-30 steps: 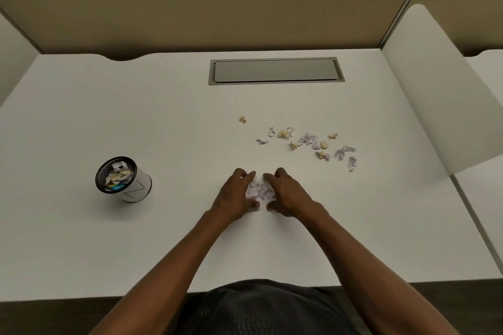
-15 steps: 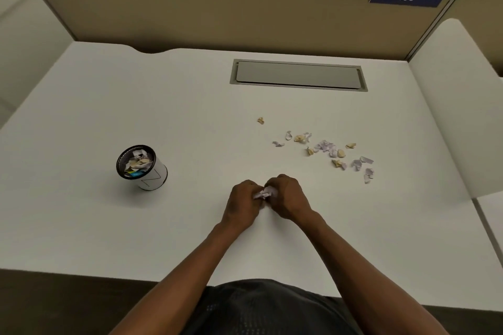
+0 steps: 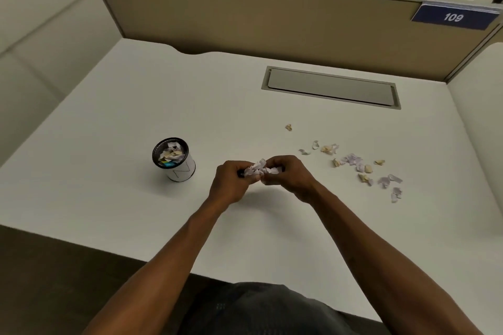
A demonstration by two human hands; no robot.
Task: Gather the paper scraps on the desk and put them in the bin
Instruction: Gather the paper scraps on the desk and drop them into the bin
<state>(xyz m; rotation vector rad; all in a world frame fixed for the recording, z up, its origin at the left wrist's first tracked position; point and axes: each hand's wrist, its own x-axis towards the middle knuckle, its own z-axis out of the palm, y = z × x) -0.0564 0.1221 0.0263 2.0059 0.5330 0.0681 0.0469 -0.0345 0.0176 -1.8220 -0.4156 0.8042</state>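
Wad of paper scraps (image 3: 258,170) pinched between both hands, lifted just above the bench (image 3: 114,171), near its front middle. Scraps look light, thin, crumpled, loose; likely to slip or flutter out if grip eases, so cup from both sides and keep it compressed. Left hand (image 3: 231,179) curled closed on the wad's left side, right hand (image 3: 290,174) curled closed on its right side, fingertips meeting around the paper. Bin (image 3: 174,159), small round cup with dark rim, stands on the bench left of the hands, apart from them, already part full of scraps. More loose scraps (image 3: 353,163) lie scattered on the bench to the right, well apart from the bin. Judgement: one handful gathered, not yet binned; scattered batch left to do.
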